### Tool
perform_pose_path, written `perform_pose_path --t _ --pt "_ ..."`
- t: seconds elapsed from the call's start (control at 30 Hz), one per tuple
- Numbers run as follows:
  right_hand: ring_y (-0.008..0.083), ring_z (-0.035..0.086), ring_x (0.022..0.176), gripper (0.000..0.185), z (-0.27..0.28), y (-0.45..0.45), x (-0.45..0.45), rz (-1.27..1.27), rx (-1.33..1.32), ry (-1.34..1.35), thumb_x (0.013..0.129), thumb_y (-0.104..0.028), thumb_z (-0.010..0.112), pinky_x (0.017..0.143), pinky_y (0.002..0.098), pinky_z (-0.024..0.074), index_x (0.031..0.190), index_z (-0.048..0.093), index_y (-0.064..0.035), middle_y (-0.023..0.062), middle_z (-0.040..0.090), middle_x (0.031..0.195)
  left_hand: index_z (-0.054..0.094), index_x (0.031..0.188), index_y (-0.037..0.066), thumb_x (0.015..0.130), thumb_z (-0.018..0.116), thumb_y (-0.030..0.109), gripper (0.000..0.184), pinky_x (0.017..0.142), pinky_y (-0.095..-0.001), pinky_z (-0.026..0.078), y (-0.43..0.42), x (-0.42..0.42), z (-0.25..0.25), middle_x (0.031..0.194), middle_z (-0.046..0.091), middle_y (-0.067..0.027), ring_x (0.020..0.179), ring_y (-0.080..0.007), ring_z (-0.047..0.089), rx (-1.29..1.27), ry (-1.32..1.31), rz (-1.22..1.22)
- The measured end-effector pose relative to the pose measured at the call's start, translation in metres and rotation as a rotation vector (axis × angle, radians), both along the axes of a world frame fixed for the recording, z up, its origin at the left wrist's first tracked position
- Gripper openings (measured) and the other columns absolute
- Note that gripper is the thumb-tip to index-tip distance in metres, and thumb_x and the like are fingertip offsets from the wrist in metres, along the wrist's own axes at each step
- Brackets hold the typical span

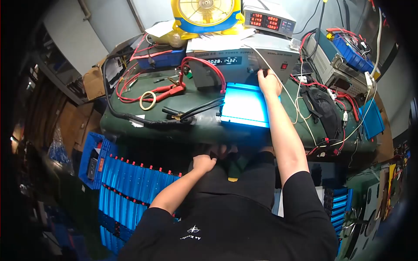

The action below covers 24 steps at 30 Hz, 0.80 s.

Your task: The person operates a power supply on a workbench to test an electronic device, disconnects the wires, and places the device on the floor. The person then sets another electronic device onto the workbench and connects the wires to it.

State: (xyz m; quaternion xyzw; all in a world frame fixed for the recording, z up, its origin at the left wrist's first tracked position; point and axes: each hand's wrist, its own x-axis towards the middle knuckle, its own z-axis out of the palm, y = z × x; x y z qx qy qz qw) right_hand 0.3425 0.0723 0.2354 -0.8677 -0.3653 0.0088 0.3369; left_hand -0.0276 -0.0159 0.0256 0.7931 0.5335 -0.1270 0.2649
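Note:
My right hand [271, 82] reaches to the front panel of the grey DC power supply [207, 74], its fingers closed round a knob to the right of the lit display. Beneath that forearm's left side lies a blue metal box [244, 105] on the green bench, with red and black cables at its left edge. My left hand [204, 163] rests curled on my thigh, below the bench edge; nothing shows in it. Left of the box are a black clamp [173, 114] and red clamps [173, 90].
A yellow and blue fan [207, 13] and a meter with red digits [270, 19] stand on top. A tape roll [148, 100] lies on the bench [196, 132]. Stacked blue boxes [124, 200] fill the lower left. Wires and a black bag [322, 108] lie right.

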Motion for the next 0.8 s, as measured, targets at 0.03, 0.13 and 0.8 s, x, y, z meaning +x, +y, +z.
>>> perform_pose_path --t 0.03,0.13,0.8 --pt "0.0357 0.058 0.129 0.064 0.002 -0.001 -0.003 -0.014 -0.016 -0.004 0.094 -0.058 0.051 0.110 0.0469 0.0420 0.133 0.063 -0.0087 0.0192 0.064 0.135 0.060 0.139 0.008 0.087 0.063 0.044 0.064 0.115 -0.0504 0.036 0.000 0.000 -0.002 0.146 0.051 -0.0281 0.138 -0.0413 0.046 -0.006 0.000 0.001" --pt "0.0370 0.068 0.111 0.051 -0.013 0.007 0.002 -0.080 0.094 -0.166 0.091 -0.055 0.057 0.096 0.0487 0.0516 0.117 0.071 -0.0130 0.0155 0.073 0.116 0.050 0.147 0.017 0.083 0.067 0.041 0.070 0.119 -0.0530 0.028 -0.008 0.010 -0.006 0.159 0.032 -0.0257 0.149 -0.0425 0.026 -0.074 -0.067 0.021" --pt "0.0387 0.062 0.122 0.058 -0.005 0.003 -0.001 -0.058 0.056 -0.085 0.096 -0.059 0.051 0.103 0.0489 0.0482 0.129 0.067 -0.0140 0.0173 0.068 0.129 0.063 0.134 0.018 0.085 0.066 0.045 0.056 0.119 -0.0562 0.022 -0.015 0.005 -0.013 0.158 0.038 -0.0214 0.151 -0.0410 0.025 0.467 -0.205 -0.007"
